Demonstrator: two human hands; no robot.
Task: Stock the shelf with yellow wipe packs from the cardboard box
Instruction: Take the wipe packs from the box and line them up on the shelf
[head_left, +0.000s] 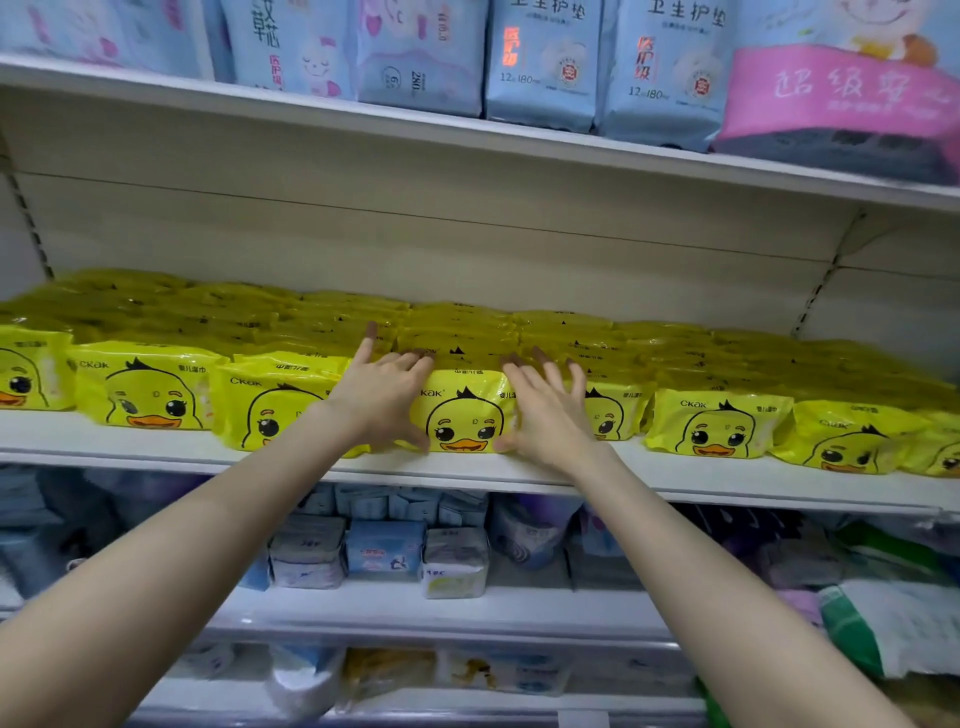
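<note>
Shelf: middle shelf (156, 441) carries yellow wipe packs (150, 389) from left to right. The near row stands with the duck face outward, and more packs lie behind it up to the far wall.
Pack in work: centre pack (465, 415) stands at the near edge between two neighbours. The hands hide whether it touches them.
Left hand: left hand (384, 397) lies on the left end of this pack, fingers spread and mostly straight over its top, thumb low on the front. It presses and does not clench.
Right hand: right hand (545, 415) does the same on the right end, fingers spread and straight, thumb low.
Reason: in my judgement, pressing from both ends holds the soft pack upright and square while it goes into its gap in the row.
Cardboard box: not in view.
Progress: the shelf looks nearly full, so probably few places are left.
Around: blue packs (540, 62) stand on the shelf above, and small pale packs (384, 551) on the shelf below.
</note>
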